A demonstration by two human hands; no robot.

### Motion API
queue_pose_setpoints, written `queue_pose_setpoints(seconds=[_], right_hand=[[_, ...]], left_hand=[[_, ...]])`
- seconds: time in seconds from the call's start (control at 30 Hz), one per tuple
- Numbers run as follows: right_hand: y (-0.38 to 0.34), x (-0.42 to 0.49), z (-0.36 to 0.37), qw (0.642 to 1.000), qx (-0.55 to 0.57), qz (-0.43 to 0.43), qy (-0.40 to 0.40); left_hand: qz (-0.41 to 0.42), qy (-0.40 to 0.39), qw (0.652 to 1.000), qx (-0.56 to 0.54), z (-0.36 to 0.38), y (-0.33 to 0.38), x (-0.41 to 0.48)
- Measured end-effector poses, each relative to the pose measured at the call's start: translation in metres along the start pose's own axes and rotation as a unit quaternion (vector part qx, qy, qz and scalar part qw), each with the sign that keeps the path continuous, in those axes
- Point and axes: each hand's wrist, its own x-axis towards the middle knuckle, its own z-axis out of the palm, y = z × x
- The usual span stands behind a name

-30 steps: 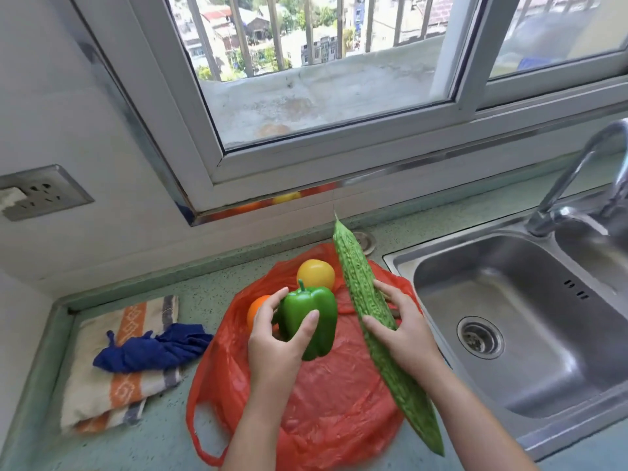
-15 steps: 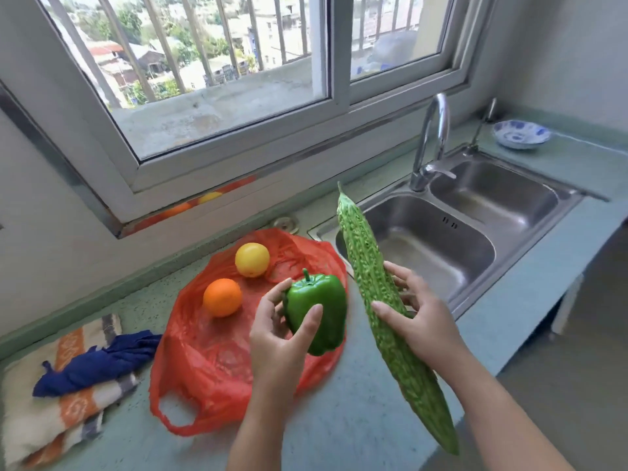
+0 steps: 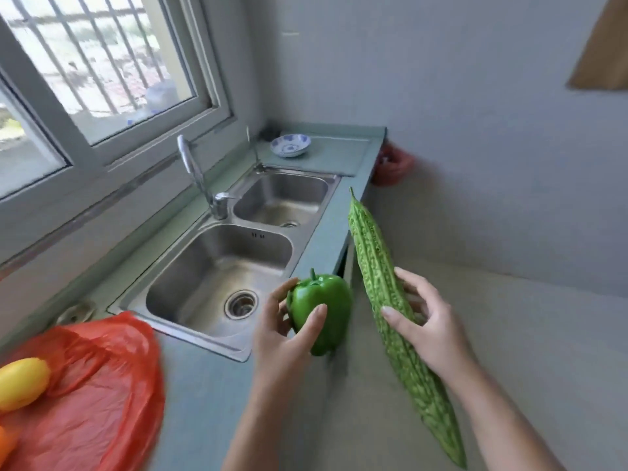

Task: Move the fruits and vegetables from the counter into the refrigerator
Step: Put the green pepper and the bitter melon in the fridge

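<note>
Gourd (image 3: 373,253) worries me: right hand (image 3: 431,324) grips just its middle, so the long ends could swing and clip the worktop (image 3: 204,385) edge at 9 o'clock. Left hand (image 3: 278,338) wraps the pepper (image 3: 326,300), both airborne.

Left hand (image 3: 282,338) and right hand (image 3: 429,329) reach forward, both curled gripping.
</note>
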Motion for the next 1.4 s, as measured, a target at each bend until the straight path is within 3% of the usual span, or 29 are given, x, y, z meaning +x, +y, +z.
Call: queue_pose_setpoints(seconds=[0.33, 0.63, 0.8, 0.93, 1.2, 1.4], right_hand=[[0.066, -0.014, -0.254, 0.975, -0.079, 0.055, 0.202], [0.11, -0.035, -0.38, 0.926, -0.071, 0.103, 0.358], [0.138, -0.022, -0.441, 0.898, -0.044, 0.127, 0.42], [0.161, 0.011, -0.508, 0.866, -0.086, 0.135, 0.473], [0.178, 0.084, -0.619, 0.836, -0.127, 0.142, 0.514], [0.206, 0.078, -0.684, 0.801, -0.139, 0.193, 0.55]], left_hand=[[0.013, -0.193, 0.981, -0.022, 0.286, -0.014, -0.017], [-0.036, -0.315, 0.946, -0.072, 0.446, -0.029, -0.029], [-0.049, -0.367, 0.924, -0.094, 0.535, -0.043, -0.022], [-0.061, -0.411, 0.903, -0.111, 0.627, -0.056, -0.001], [-0.073, -0.476, 0.865, -0.141, 0.778, -0.056, 0.041], [-0.095, -0.564, 0.81, -0.13, 0.87, -0.067, 0.015]])
